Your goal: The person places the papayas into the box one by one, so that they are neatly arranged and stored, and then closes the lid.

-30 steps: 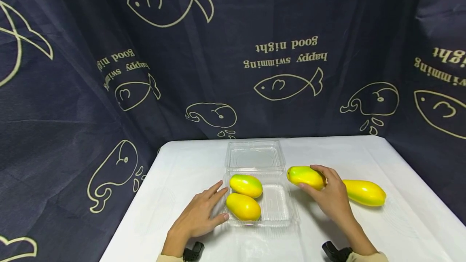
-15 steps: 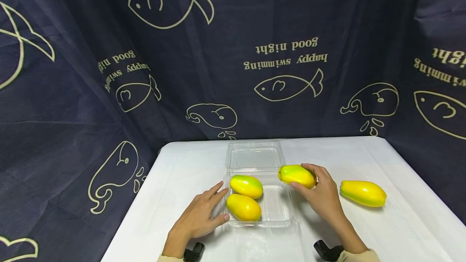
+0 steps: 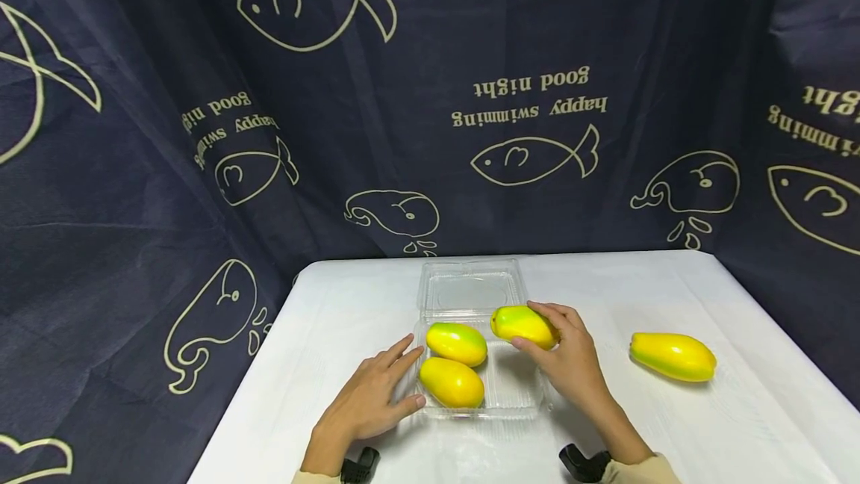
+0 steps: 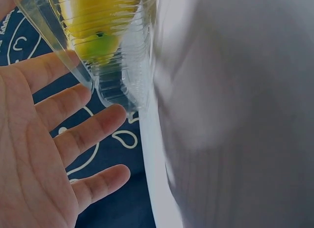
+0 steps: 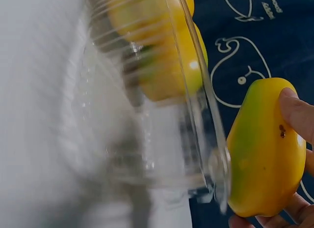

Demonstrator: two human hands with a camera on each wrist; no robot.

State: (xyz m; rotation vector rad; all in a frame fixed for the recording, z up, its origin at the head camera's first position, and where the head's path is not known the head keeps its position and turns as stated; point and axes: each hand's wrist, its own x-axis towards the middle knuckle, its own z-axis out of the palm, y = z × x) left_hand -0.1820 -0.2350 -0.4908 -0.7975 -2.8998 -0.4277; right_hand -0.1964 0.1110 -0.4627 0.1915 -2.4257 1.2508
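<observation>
My right hand (image 3: 572, 355) grips a yellow-green papaya (image 3: 520, 325) above the right back part of a clear plastic clamshell box (image 3: 508, 383). Thumb and fingers hold that papaya (image 5: 267, 149) from both sides in the right wrist view. Two more papayas lie inside the box along its left side, the back one (image 3: 457, 343) greener and the front one (image 3: 452, 383) nearly all yellow. At the box's left edge rests my left hand (image 3: 369, 396), its fingers spread and extended. In the left wrist view, fingertips of that hand (image 4: 54, 125) touch the clear wall.
The box's lid (image 3: 473, 288) lies folded back behind it. Another papaya (image 3: 673, 357) lies on the white tablecloth (image 3: 725, 424) at the right. A dark blue curtain (image 3: 403, 118) with fish and whale drawings hangs behind and at both sides.
My right hand has carried the papaya leftward, from beside the box to over its right part. The left hand and the papayas in the box stay put.
</observation>
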